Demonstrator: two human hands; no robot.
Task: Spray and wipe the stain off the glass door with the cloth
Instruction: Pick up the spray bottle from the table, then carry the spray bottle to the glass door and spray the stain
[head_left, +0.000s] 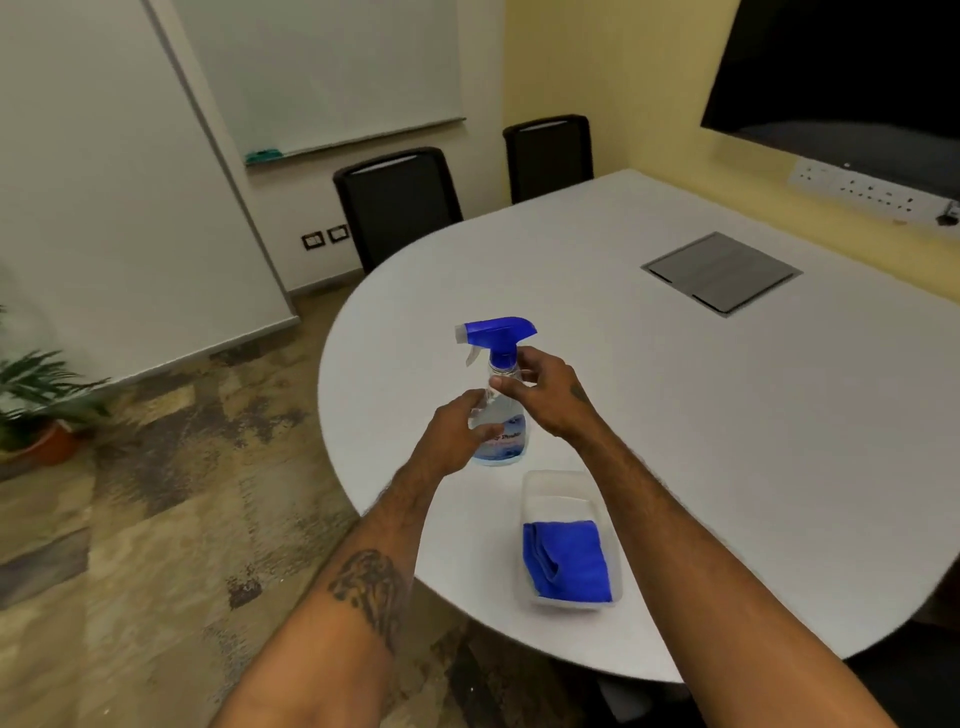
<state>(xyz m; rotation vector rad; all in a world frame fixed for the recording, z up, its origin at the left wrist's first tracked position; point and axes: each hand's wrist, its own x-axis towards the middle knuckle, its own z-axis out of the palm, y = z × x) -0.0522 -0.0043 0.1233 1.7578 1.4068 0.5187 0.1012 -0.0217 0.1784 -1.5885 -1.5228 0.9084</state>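
Note:
A clear spray bottle (501, 441) with a blue trigger head stands upright on the white table (701, 415) near its rounded left end. My left hand (457, 428) wraps the bottle's lower body from the left, fingertips on its front. My right hand (545, 395) is at the bottle's neck from the right, thumb and fingers spread around the blue collar without closing on it. A folded blue cloth (566, 561) lies in a clear plastic tray (556, 486) on the table, just in front of the bottle.
Two black chairs (400, 202) stand at the table's far side. A grey hatch (722, 273) is set in the tabletop. A large pale panel with a metal frame (130, 208) fills the left. A potted plant (36, 410) stands at the far left.

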